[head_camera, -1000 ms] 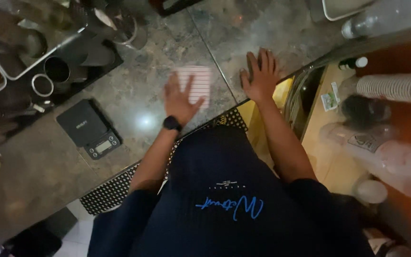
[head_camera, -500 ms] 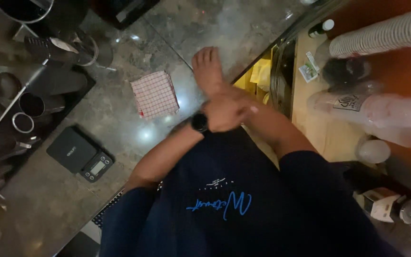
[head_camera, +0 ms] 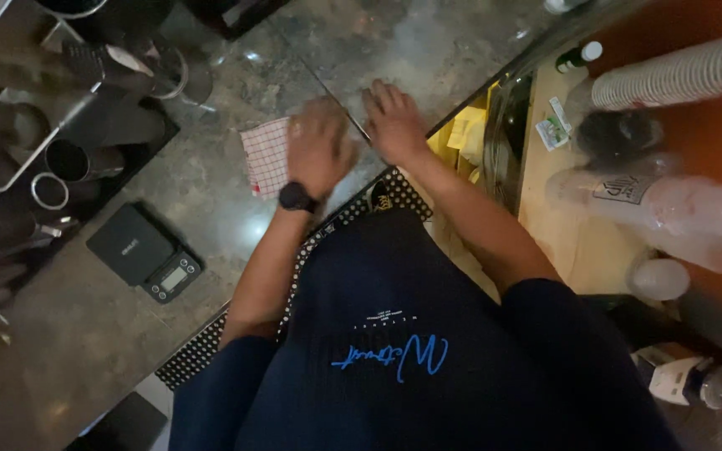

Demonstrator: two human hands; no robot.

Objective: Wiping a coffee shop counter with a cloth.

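**Two hands at a red-checked cloth on a stone surface**

Item: small white cloth with red check pattern, lying flat on the dark mottled stone surface, near its front edge.
Left hand: palm down, its grip loose with fingers together, resting on the cloth's right edge; black wristwatch on the wrist.
Right hand: flat on the bare stone just beside the left, fingers spread, holding nothing.
Nearby: black digital scale left of the forearm; perforated black rubber mat along the front edge; metal cups and rings at far left; stacked paper cups at right.
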